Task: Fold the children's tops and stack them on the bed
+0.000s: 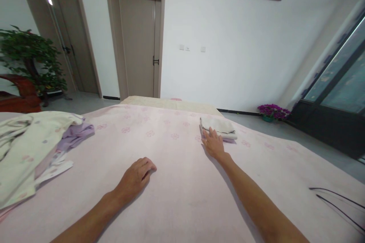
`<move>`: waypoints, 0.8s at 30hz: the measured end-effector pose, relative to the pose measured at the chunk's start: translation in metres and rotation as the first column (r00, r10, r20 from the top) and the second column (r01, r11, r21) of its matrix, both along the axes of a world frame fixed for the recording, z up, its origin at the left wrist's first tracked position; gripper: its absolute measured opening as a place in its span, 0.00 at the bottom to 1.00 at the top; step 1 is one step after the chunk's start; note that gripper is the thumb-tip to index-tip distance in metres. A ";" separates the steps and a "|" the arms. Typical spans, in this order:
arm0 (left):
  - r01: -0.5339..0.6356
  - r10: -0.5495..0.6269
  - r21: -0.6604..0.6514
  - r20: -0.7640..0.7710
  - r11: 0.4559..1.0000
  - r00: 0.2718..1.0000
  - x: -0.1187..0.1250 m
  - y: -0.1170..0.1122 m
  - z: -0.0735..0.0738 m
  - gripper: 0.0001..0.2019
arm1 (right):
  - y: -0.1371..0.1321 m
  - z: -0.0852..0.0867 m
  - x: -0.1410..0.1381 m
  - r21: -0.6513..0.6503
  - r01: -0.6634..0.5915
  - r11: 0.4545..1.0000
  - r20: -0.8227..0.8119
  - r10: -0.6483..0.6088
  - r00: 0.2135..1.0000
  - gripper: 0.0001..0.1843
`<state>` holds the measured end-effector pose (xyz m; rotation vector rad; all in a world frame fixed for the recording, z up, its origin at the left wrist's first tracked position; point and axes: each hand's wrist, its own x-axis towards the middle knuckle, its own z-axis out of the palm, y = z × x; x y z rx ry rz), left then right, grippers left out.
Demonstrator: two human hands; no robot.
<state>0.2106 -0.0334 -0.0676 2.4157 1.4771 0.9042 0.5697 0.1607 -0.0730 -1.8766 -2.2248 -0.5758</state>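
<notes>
A small stack of folded cloth [219, 126], whitish on top with a purple layer beneath, lies on the far right part of the pink flowered bedsheet [176, 182]. My right hand [213, 143] reaches to its near left edge, fingers spread and touching it. On the sheet left of centre rests my left hand [140, 172], its fingers curled loosely downward; whether anything is under them is hidden. Over at the left lies a loose pile of clothes, with a cream patterned garment [31, 148] on top and a purple piece [74, 134] beside it.
Two thin black cords [336, 193] lie at the right of the bed. Beyond the far edge are a white wall and a closed door [139, 45]. A leafy plant [31, 59] and red wooden furniture [18, 93] stand at left; purple flowers [272, 112] sit on the floor at right.
</notes>
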 end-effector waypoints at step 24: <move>-0.776 0.900 0.456 -0.191 0.435 0.392 -0.169 -0.019 0.045 0.22 | -0.114 -0.018 -0.067 -0.157 -0.074 0.985 -0.188 0.044 0.981 0.27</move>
